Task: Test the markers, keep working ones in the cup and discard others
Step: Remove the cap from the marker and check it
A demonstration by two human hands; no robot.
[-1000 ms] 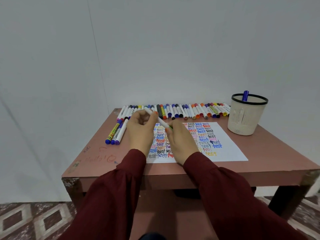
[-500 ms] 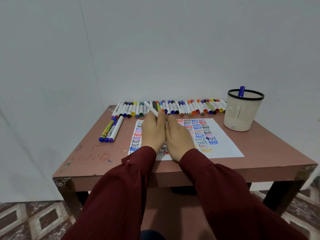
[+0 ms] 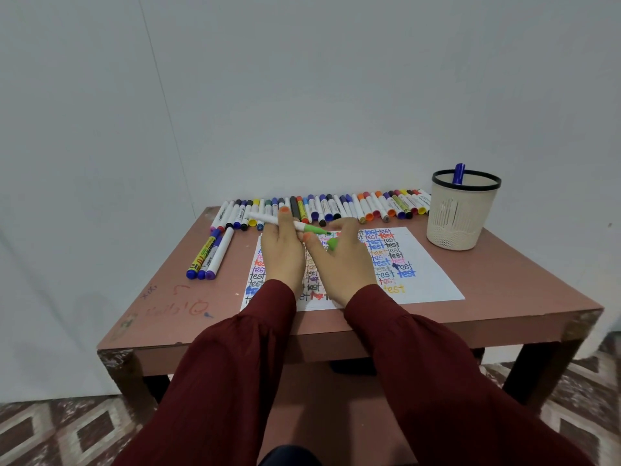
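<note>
I can't read the left half of the paper (image 3: 433, 280) at frame centre; the left hand (image 3: 282, 257) and right hand (image 3: 339, 267) cover it. Right of centre, the cup (image 3: 460, 216) hides all but the top of the blue marker (image 3: 458, 173).

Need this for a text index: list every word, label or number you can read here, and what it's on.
"test": handwritten over and over, in many colours, on the white paper.
Scribbles on the table: too faint to read.
Printing on the markers in the row and the three lying apart: too small to read.
Cup: no text visible.
</note>
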